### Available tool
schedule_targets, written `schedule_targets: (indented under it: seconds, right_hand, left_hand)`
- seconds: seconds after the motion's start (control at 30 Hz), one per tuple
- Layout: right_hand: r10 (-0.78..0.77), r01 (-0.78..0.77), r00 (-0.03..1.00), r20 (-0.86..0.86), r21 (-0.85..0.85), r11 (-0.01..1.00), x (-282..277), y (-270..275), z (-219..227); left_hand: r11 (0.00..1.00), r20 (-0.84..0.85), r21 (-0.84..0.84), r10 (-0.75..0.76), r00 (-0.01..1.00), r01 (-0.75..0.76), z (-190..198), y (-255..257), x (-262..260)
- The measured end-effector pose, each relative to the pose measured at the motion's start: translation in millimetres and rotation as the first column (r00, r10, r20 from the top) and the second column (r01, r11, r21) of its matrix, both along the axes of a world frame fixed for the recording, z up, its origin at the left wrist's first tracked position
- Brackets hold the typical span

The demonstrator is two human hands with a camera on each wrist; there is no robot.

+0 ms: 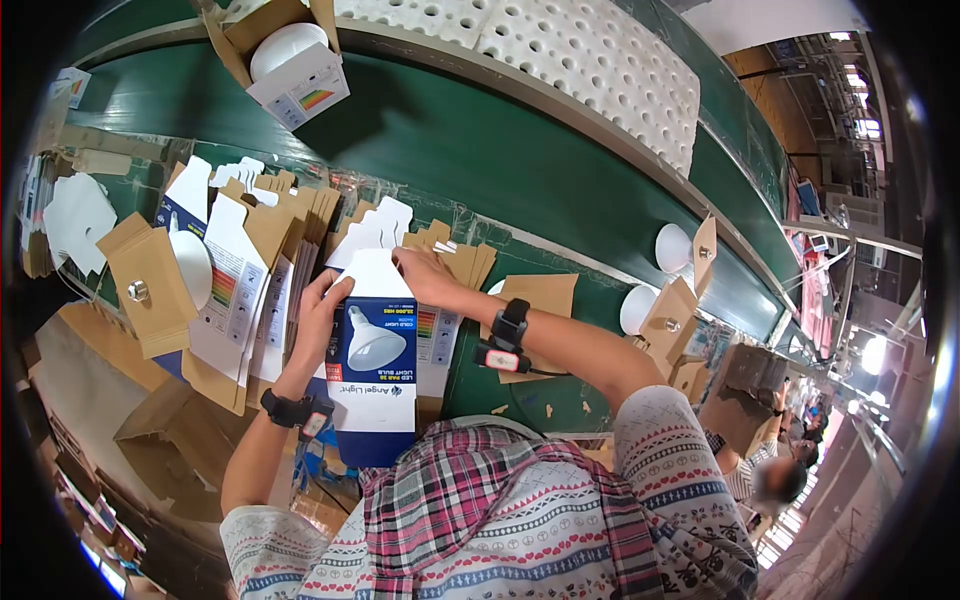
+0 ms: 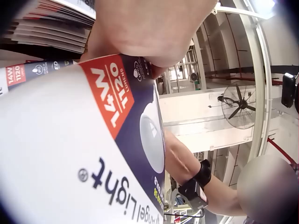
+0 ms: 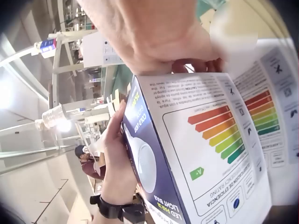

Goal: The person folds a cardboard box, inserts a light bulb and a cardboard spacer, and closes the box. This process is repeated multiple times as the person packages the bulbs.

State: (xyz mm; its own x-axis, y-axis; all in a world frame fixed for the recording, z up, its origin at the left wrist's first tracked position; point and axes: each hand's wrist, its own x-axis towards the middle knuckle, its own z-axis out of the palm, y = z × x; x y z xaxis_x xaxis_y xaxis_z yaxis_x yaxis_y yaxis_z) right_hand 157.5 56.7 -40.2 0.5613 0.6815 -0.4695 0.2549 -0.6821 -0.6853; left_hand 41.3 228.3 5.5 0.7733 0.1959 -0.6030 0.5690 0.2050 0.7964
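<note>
A blue and white light bulb box (image 1: 375, 400), printed with a reflector bulb picture, stands upside down in front of the person's body, a white end flap raised at its far end. The left hand (image 1: 318, 310) grips its left side, thumb toward the flap. At the far right corner is the right hand (image 1: 425, 275), its fingers curled at the flap edge, partly hidden by the box. In the right wrist view, the box's white side panel (image 3: 210, 140) carries a coloured energy rating chart, and the left hand (image 3: 119, 163) lies along the blue side.
Flattened cartons (image 1: 235, 285) stand in a row at the left. Boxed bulbs ride on the green conveyor (image 1: 420, 130), one open carton (image 1: 300, 90) at the far left. A white perforated foam tray (image 1: 600, 70) lies beyond. Cardboard inserts with bulbs (image 1: 668, 320) stand at right.
</note>
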Motion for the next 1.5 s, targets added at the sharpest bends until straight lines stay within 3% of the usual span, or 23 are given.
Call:
schedule_targets:
  seconds: [0.1, 0.13, 0.23, 0.27, 0.37, 0.4, 0.57, 0.67, 0.77, 0.83, 0.87, 0.93, 1.03, 1.1, 1.2, 1.3, 1.33, 1.37, 1.4, 1.43, 1.47, 1.5]
  right_hand:
    - [-0.383, 0.451, 0.860, -0.338, 0.152, 0.879, -6.3, -6.9, 25.9]
    - [-0.390, 0.491, 0.860, -0.328, 0.323, 0.809, -10.6, -9.8, 24.7]
    - [0.019, -0.001, 0.999, -0.045, 0.365, 0.931, -15.7, -20.9, 43.6]
    - [0.064, -0.047, 0.997, -0.046, 0.312, 0.949, -20.1, -23.7, 51.4]
    - [0.062, -0.033, 0.993, -0.096, 0.276, 0.960, -19.6, -24.3, 56.0]
    - [0.064, -0.028, 0.990, -0.124, 0.269, 0.963, -19.5, -23.8, 55.7]
    - [0.098, -0.013, 0.948, -0.303, 0.269, 0.963, -9.3, -24.2, 53.1]
    - [0.134, -0.005, 0.813, -0.567, 0.223, 0.975, -1.8, -21.5, 46.2]
    - [0.142, -0.027, 0.861, -0.489, 0.235, 0.972, -3.3, -21.6, 43.7]
    - [0.131, -0.027, 0.940, -0.316, 0.314, 0.949, -11.9, -23.8, 36.7]
    - [0.118, -0.033, 0.967, -0.225, 0.352, 0.936, -15.5, -25.4, 33.4]
    - [0.086, -0.016, 0.973, -0.215, 0.312, 0.950, -15.2, -25.5, 41.7]
    - [0.036, 0.018, 0.981, -0.193, 0.271, 0.962, -15.8, -26.2, 49.5]
    - [-0.010, 0.061, 0.986, -0.168, 0.300, 0.952, -18.6, -26.5, 50.7]
    - [-0.074, 0.143, 0.969, -0.237, 0.293, 0.945, -17.0, -22.5, 50.5]
    - [-0.071, 0.127, 0.977, -0.203, 0.277, 0.952, -6.1, -14.7, 37.7]
    - [-0.075, 0.123, 0.980, -0.187, 0.262, 0.957, 1.1, -13.6, 38.5]
    - [-0.116, 0.187, 0.944, -0.310, 0.212, 0.959, 9.2, -13.8, 39.7]
    - [-0.153, 0.239, 0.892, -0.425, 0.156, 0.958, 18.1, -12.3, 44.1]
    - [-0.187, 0.280, 0.826, -0.532, 0.098, 0.955, 24.4, -9.9, 49.6]
    - [-0.219, 0.292, 0.795, -0.565, 0.040, 0.956, 28.6, -9.4, 52.8]
    - [-0.228, 0.271, 0.899, -0.373, 0.066, 0.960, 31.8, -10.1, 53.2]
  left_hand:
    - [0.979, 0.168, 0.170, 0.088, 0.982, -0.117, 19.4, -13.7, 11.3]
    - [0.974, 0.227, 0.176, 0.102, 0.969, -0.144, 10.4, -15.5, 10.4]
    - [0.987, 0.153, 0.146, -0.089, 0.984, 0.067, -0.5, -1.8, 2.5]
    - [0.992, 0.149, 0.074, -0.115, 0.982, 0.105, 2.0, 1.2, 2.2]
    - [0.945, 0.091, 0.166, -0.300, 0.950, 0.282, 22.9, 9.8, 2.5]
    - [0.925, 0.156, 0.300, -0.287, 0.945, 0.231, 16.5, 5.3, 0.4]
    - [0.931, 0.069, 0.264, -0.277, 0.958, 0.250, 11.7, 4.8, 3.5]
    - [0.925, 0.029, 0.248, -0.304, 0.952, 0.288, 11.5, 7.0, 5.6]
    - [0.934, 0.051, 0.232, -0.290, 0.956, 0.271, 10.1, 7.3, 5.3]
    - [0.942, 0.106, 0.240, -0.264, 0.959, 0.233, 6.8, 5.1, 0.6]
    - [0.929, 0.156, 0.333, -0.224, 0.962, 0.162, 8.4, 3.3, -2.7]
    - [0.865, 0.262, 0.501, -0.154, 0.953, 0.002, 20.5, -3.3, -13.1]
    - [0.903, 0.098, 0.426, -0.105, 0.990, 0.053, 39.7, -5.2, -66.9]
    - [0.795, -0.205, 0.491, -0.291, 0.934, 0.356, 60.8, -3.4, -111.0]
    - [0.824, -0.469, 0.102, -0.454, 0.758, 0.557, 95.9, -13.8, -136.3]
    - [0.968, -0.248, -0.126, -0.241, 0.938, 0.215, 106.0, -16.2, -142.4]
    - [0.971, -0.331, -0.072, -0.241, 0.912, 0.230, 127.6, -8.1, -129.4]
    - [0.982, -0.245, -0.081, -0.185, 0.952, 0.170, 119.7, 10.2, -130.3]
    - [0.986, -0.199, -0.166, 0.001, 0.980, -0.034, 141.5, 6.1, -107.2]
    - [0.994, -0.154, -0.108, -0.015, 0.988, -0.002, 159.4, 7.6, -85.4]
    - [0.980, -0.171, -0.194, 0.001, 0.985, -0.035, 176.7, 11.3, -66.9]
    - [0.982, -0.182, -0.152, 0.079, 0.980, -0.107, 183.6, 8.0, -47.9]
